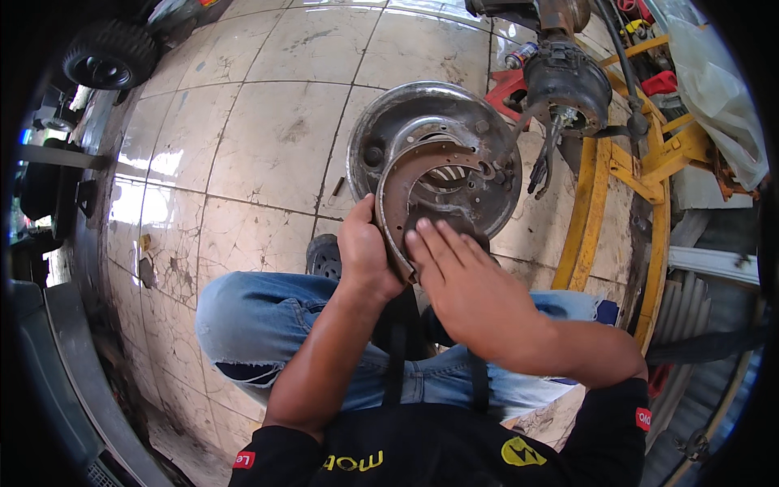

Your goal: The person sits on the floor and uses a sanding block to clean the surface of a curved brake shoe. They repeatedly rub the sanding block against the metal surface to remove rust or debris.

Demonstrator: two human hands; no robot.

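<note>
Tiled floor [284,122], pale, cracked and stained. Left hand [363,247]: closed round the outer curve of the brake shoe [395,191], fingers mostly hidden. Right hand [471,284]: fingers straight and close together, laid flat at the shoe's lower end, partly covering it. Shoe: crescent-shaped, dull brown, small holes along its face; held above the lap, overlapping the round metal backing plate [363,134] in view; contact between them cannot be told. Beyond: red stand [510,89], dark hub assembly [568,77], yellow frame [580,219] at right. Markings: yellow lettering [354,461] on the black shirt [422,438]; red sleeve tags [243,460].
</note>
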